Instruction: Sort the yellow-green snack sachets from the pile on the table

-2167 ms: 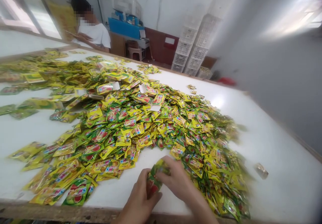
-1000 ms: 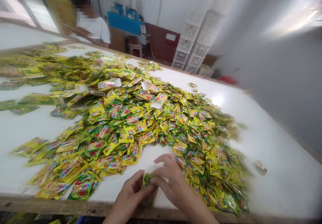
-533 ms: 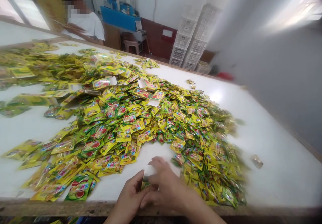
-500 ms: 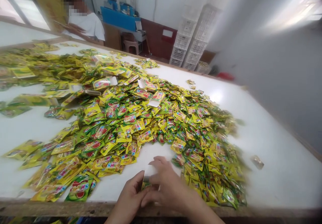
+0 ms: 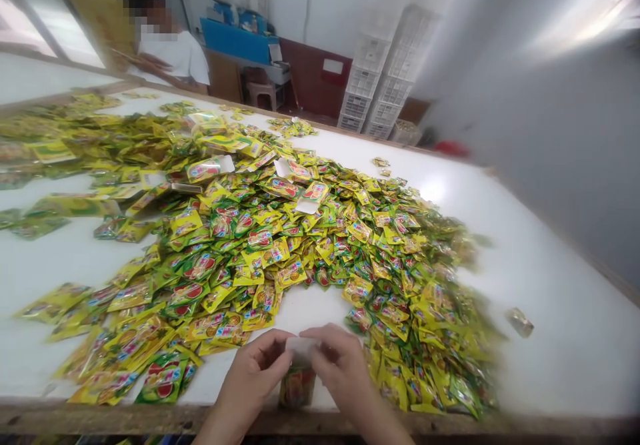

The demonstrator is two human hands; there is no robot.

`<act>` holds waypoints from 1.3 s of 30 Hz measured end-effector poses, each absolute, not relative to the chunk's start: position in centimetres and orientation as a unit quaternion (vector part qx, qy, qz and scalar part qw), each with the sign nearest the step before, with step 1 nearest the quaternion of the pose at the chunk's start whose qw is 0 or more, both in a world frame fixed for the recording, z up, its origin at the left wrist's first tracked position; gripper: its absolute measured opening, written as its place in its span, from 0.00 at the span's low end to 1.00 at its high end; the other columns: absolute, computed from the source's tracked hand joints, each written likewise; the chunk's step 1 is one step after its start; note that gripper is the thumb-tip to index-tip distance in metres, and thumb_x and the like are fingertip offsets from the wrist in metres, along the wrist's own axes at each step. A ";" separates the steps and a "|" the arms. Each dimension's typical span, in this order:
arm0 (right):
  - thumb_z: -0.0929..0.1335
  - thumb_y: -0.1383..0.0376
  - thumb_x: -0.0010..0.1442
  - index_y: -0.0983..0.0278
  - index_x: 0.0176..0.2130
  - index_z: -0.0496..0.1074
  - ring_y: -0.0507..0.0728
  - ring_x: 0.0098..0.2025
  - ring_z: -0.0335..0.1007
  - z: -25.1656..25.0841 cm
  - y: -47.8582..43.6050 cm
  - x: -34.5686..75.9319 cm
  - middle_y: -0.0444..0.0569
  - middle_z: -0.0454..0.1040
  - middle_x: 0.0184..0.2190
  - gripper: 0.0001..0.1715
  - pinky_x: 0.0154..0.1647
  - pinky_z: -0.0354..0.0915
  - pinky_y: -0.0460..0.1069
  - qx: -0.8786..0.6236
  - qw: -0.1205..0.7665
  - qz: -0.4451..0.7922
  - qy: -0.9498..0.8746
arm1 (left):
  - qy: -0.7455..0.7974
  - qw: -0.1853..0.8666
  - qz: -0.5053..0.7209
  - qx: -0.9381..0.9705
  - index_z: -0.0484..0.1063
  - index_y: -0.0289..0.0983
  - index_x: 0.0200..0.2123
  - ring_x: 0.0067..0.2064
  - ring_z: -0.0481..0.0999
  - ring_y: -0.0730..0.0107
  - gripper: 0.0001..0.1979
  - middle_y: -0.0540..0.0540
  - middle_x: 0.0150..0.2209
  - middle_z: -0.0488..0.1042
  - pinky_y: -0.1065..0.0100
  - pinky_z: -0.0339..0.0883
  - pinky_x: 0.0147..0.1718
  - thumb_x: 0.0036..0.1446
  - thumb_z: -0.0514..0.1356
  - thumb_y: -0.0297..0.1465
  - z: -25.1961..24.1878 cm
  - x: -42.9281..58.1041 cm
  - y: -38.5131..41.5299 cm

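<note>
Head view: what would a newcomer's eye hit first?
The big heap of yellow and green packets, spread across the middle and left of the white table, with open boxes on top. Next, at the near edge, the left hand and right hand holding a small box with its white flap up. Behind the table, tall stacks of white crates stand near the wall.

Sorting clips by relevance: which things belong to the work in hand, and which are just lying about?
Belonging:
small box, held by left hand and right hand
heaped packets, likely
open cartons among them, likely

Seemingly uninvolved:
stacked crates
stool
</note>
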State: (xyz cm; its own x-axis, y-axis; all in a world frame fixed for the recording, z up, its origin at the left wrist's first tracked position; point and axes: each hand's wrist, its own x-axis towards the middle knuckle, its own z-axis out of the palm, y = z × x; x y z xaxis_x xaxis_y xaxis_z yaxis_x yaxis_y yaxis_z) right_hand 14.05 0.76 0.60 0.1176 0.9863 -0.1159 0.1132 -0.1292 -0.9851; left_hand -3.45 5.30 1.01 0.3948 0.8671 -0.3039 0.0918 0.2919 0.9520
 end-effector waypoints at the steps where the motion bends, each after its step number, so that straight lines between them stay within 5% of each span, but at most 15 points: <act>1: 0.71 0.61 0.57 0.60 0.40 0.81 0.49 0.26 0.65 0.8 1.0 14.1 0.47 0.75 0.30 0.11 0.22 0.64 0.42 -0.580 0.469 0.465 -0.477 | 0.474 0.624 0.307 0.540 0.81 0.40 0.39 0.39 0.79 0.62 0.11 0.47 0.36 0.82 0.68 0.72 0.41 0.53 0.65 0.37 0.6 -3.6 5.5; 5: 0.71 0.52 0.57 0.62 0.36 0.83 0.49 0.23 0.66 0.6 1.6 14.5 0.48 0.75 0.28 0.17 0.19 0.65 0.42 -0.550 0.470 0.537 -0.434 | 0.477 0.542 0.323 0.612 0.83 0.44 0.36 0.44 0.80 0.57 0.10 0.46 0.39 0.83 0.66 0.73 0.45 0.51 0.67 0.38 -0.8 -4.2 5.8; 11: 0.78 0.54 0.46 0.63 0.33 0.82 0.51 0.22 0.67 -0.4 1.5 13.7 0.44 0.74 0.22 0.17 0.21 0.67 0.44 -0.582 0.497 0.535 -0.358 | 0.505 0.542 0.325 0.588 0.82 0.44 0.40 0.41 0.81 0.59 0.13 0.47 0.38 0.83 0.68 0.76 0.40 0.52 0.66 0.41 -0.4 -3.4 5.9; 15: 0.77 0.57 0.48 0.61 0.30 0.83 0.54 0.25 0.71 -0.2 1.1 13.3 0.48 0.77 0.25 0.11 0.26 0.68 0.46 -0.602 0.515 0.440 -0.423 | 0.462 0.497 0.329 0.657 0.83 0.44 0.33 0.39 0.80 0.60 0.07 0.48 0.35 0.83 0.69 0.75 0.40 0.53 0.66 0.38 -0.7 -4.0 6.3; 24: 0.75 0.63 0.55 0.61 0.36 0.82 0.55 0.33 0.73 1.0 0.0 13.9 0.49 0.77 0.30 0.06 0.35 0.68 0.47 -0.545 0.539 0.371 -0.524 | 0.420 0.497 0.333 0.683 0.83 0.47 0.36 0.44 0.79 0.58 0.06 0.46 0.39 0.82 0.66 0.74 0.44 0.53 0.67 0.33 -0.6 -4.8 5.5; 33: 0.67 0.70 0.61 0.56 0.46 0.76 0.55 0.39 0.71 0.1 -2.3 14.1 0.50 0.72 0.42 0.15 0.38 0.67 0.47 -0.513 0.472 0.284 -0.658 | 0.361 0.479 0.294 0.744 0.80 0.53 0.44 0.49 0.78 0.56 0.15 0.46 0.48 0.79 0.65 0.72 0.48 0.53 0.66 0.30 -1.6 -6.3 4.6; 36: 0.67 0.67 0.62 0.55 0.47 0.75 0.54 0.38 0.71 0.0 -2.2 16.2 0.50 0.72 0.44 0.14 0.38 0.67 0.47 -0.522 0.440 0.292 -0.670 | 0.343 0.489 0.302 0.743 0.79 0.52 0.46 0.50 0.77 0.58 0.15 0.45 0.48 0.78 0.67 0.71 0.48 0.57 0.62 0.28 -2.0 -5.6 3.7; 39: 0.67 0.59 0.63 0.61 0.44 0.73 0.55 0.33 0.69 -0.3 0.5 19.3 0.50 0.73 0.38 0.11 0.32 0.66 0.48 -0.685 0.473 0.219 -0.509 | 0.338 0.502 0.300 0.738 0.76 0.50 0.49 0.44 0.78 0.60 0.17 0.44 0.43 0.78 0.69 0.72 0.43 0.58 0.60 0.30 -1.7 -3.9 3.5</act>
State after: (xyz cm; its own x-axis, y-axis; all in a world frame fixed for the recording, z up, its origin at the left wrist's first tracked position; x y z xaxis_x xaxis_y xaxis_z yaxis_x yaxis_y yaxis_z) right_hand 19.29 0.53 -0.29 0.3860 0.9044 0.1817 0.4893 -0.0337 -0.8714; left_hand -3.88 3.54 -1.67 0.5919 0.7994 0.1029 0.1982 -0.2681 0.9428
